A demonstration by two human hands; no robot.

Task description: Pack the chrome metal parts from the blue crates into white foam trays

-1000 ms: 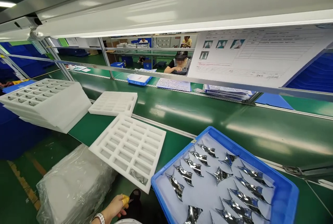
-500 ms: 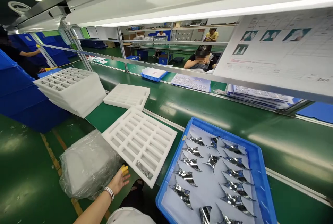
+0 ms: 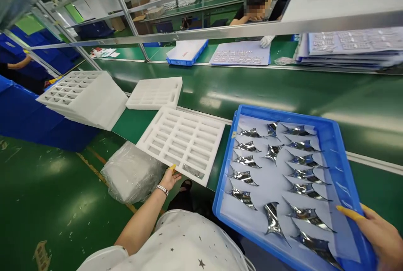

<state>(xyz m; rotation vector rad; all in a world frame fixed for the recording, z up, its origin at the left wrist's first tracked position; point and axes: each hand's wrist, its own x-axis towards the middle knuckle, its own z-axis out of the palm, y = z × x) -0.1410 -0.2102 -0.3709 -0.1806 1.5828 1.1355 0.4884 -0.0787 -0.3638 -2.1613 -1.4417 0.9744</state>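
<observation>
My left hand (image 3: 171, 178) is at the near edge of a white foam tray (image 3: 204, 126), fingers stretched out and a yellow finger cot on one. The tray has rows of slots; a shiny metal piece (image 3: 193, 171) lies in its near corner slot. On the right, my right hand (image 3: 379, 231) reaches over the side of a blue plastic tray (image 3: 346, 153). Its yellow-covered fingers are apart, with nothing seen in them. Several shiny, pointed chrome parts (image 3: 307, 193) lie in loose columns on the tray's white lining.
Stacked foam trays (image 3: 103, 98) holding metal parts stand at the left. Another foam tray (image 3: 154, 93) lies behind mine. A plastic-wrapped bundle (image 3: 130, 174) sits low beside the bench. A metal rail (image 3: 201, 33) crosses ahead; a co-worker (image 3: 260, 2) sits beyond it.
My view has tipped downward. My left hand has moved up to the foam tray's edge. My right hand has come into view at the blue tray's right side.
</observation>
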